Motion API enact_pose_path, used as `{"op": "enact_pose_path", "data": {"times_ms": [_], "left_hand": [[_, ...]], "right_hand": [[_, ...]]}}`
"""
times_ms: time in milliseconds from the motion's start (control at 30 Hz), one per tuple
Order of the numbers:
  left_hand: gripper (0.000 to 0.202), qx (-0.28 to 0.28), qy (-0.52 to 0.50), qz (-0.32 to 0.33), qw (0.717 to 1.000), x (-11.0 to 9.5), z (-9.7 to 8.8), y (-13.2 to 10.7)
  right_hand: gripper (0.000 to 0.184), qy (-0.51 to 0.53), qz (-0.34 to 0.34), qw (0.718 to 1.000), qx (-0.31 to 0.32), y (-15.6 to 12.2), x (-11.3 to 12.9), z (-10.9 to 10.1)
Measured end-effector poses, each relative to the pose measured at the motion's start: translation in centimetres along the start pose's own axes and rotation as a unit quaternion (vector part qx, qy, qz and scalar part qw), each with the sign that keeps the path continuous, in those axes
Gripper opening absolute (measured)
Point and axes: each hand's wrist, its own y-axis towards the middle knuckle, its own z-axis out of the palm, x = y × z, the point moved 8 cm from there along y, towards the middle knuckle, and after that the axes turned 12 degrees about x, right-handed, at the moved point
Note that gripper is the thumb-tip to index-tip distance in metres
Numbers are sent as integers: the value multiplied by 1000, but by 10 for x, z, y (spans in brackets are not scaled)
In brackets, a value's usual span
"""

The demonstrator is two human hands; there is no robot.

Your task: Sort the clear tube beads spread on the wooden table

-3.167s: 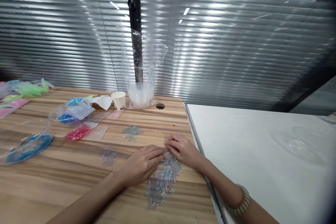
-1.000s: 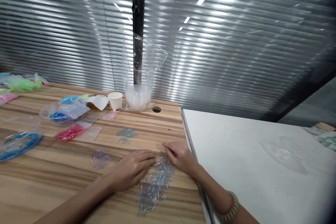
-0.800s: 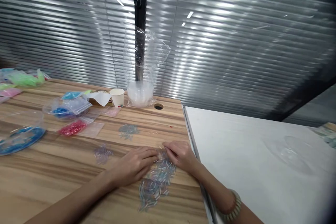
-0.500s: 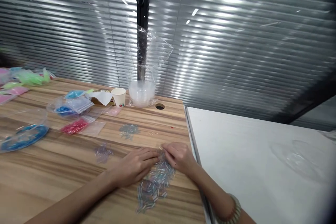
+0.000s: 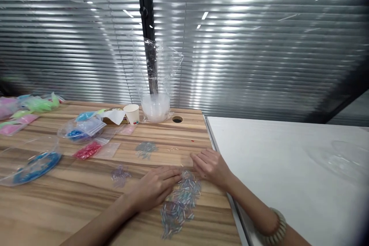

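The left hand (image 5: 157, 186) lies palm down on the wooden table (image 5: 72, 196), its fingers stretched out and close together, clamped on nothing, with the fingertips at the near-left edge of a loose pile of clear tube beads (image 5: 181, 201). The right hand (image 5: 211, 165) rests just beyond the pile's far-right side near the table's edge, fingers slackly spread and holding nothing; a pale bracelet (image 5: 275, 226) sits on its wrist. The pile lies between and in front of the two hands, uncovered

Further out on the wood lie a small grey bead heap (image 5: 145, 148) and a lilac bead heap (image 5: 121, 173), both well apart from the hands. To the left are a bag of red beads (image 5: 86, 150), a clear bowl with blue beads (image 5: 34, 161) and bags of blue beads (image 5: 82, 127). At the back stand a paper cup (image 5: 132, 113) and a stack of clear bowls (image 5: 155, 108) in a tall plastic wrap, beside a cable hole (image 5: 177, 119). A white table (image 5: 273, 153) adjoins on the right
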Motion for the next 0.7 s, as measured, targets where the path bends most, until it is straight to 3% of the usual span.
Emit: {"op": "enact_pose_path", "data": {"times_ms": [200,700], "left_hand": [[34,15,-5,-14,1000,4,3,-1],[33,-31,50,45,997,-12,-7,0]], "right_hand": [[16,6,40,999,-1,-3,-14,1],[21,50,53,997,26,3,0,10]]}}
